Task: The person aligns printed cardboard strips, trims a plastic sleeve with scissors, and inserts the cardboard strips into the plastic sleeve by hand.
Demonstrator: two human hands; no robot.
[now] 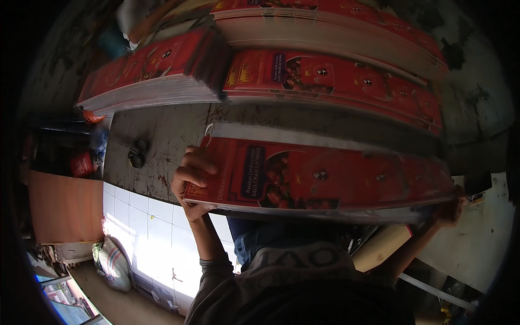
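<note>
A long red printed panel [346, 176], perhaps a stack of them, lies across the near side of the worktable. Lettering, a picture of food and small panda emblems show on its glossy face. At its left end, my left hand [192, 181] is closed around the edge, fingers on top and thumb side below. My right hand [449, 210] grips the far right end; its fingers are partly hidden and dark. Beside my left hand, a white loop [209, 130] stands up at the panel's back corner.
Behind lie stacks of similar red panels: one at left [146, 65], one at centre [330, 78], and another further back [325, 27]. Black-handled scissors [138, 153] rest on the dark, scratched table [162, 124]. A white sack [114, 264] stands on the floor at lower left.
</note>
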